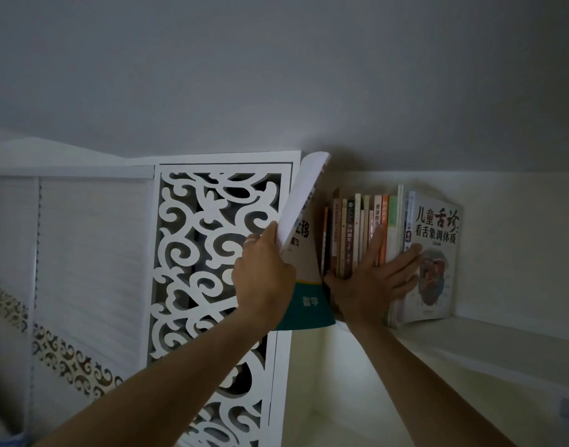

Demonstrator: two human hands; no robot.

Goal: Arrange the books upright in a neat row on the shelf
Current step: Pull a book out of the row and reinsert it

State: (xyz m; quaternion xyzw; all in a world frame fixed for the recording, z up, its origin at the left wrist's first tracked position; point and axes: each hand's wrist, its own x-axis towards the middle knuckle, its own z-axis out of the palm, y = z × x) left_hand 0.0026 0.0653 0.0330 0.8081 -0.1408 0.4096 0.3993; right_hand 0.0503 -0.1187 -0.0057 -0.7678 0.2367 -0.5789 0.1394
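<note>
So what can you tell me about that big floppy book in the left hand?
The big floppy book is a thin paperback with a pale cover and a teal band across the bottom with printed characters. Its white pages curl over at the top. It is tilted, not upright, at the left end of the row of books, next to the white carved panel. The left hand grips its left edge; the right hand lies flat on the row.

Both arms reach up: left hand (263, 279) curled with fingers (278, 235) gripping, right hand (370, 282) flat, fingers spread.
</note>
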